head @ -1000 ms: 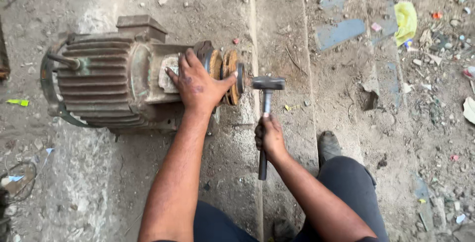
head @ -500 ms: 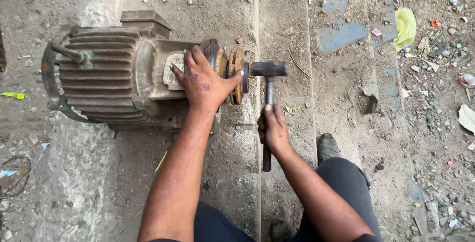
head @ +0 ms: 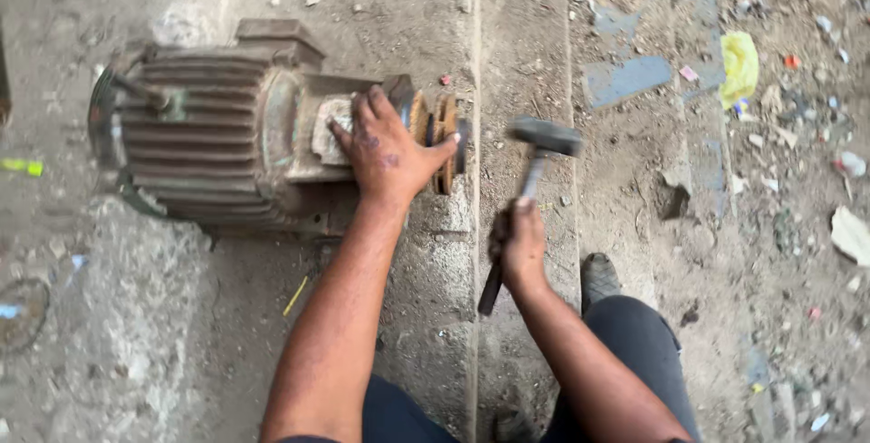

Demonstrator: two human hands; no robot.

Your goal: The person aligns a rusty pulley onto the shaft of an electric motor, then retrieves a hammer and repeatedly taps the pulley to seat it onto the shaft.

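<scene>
An old finned electric motor [head: 208, 135] lies on its side on the dirty concrete floor, its rusty pulley end [head: 441, 139] facing right. My left hand [head: 390, 149] rests flat on the motor's front housing, fingers spread, thumb by the pulley. A hammer [head: 535, 171] with a dark metal head and dark handle is gripped mid-handle by my right hand [head: 518, 244]. The hammer head hangs a short way to the right of the pulley, blurred by motion.
A groove [head: 475, 253] runs down the concrete between my arms. My dark shoe [head: 600, 280] and trouser leg are at the lower right. Rubble, scraps and a yellow wrapper [head: 739, 67] litter the ground on the right. A small yellow-green object [head: 23, 167] lies at the far left.
The hammer head touched the pulley half a second ago and has now swung back to the right, away from it. My left hand stays on the motor.
</scene>
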